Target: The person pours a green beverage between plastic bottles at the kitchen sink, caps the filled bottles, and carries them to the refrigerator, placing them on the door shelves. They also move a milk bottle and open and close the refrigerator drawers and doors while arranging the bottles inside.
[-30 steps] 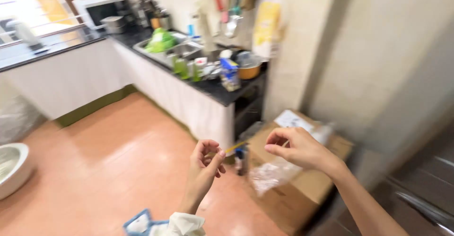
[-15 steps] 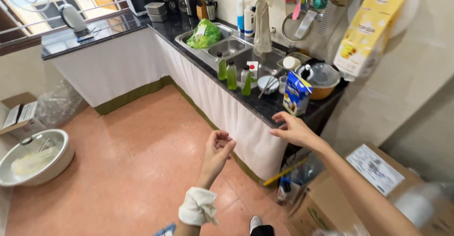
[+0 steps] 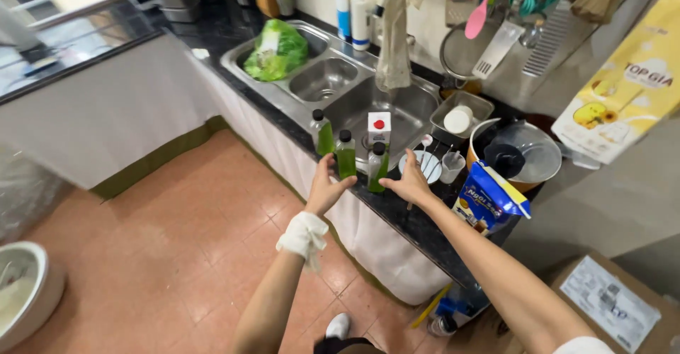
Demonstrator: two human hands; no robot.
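I am holding both hands spread and empty before three upright green bottles [image 3: 346, 154] at the dark worktop [image 3: 418, 219] edge, left hand [image 3: 327, 187] nearest the middle one, right hand [image 3: 412, 180] just beside the rightmost.

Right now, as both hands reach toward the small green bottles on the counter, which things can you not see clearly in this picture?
- Head view: the left hand hides its own fingertips, so contact with the green bottles cannot be told.
- The right hand covers part of the white bowl.
- The hanging cloth hides the tap behind it.
- The pot contents are hidden by its lid.
- The cardboard box is cut by the right edge.
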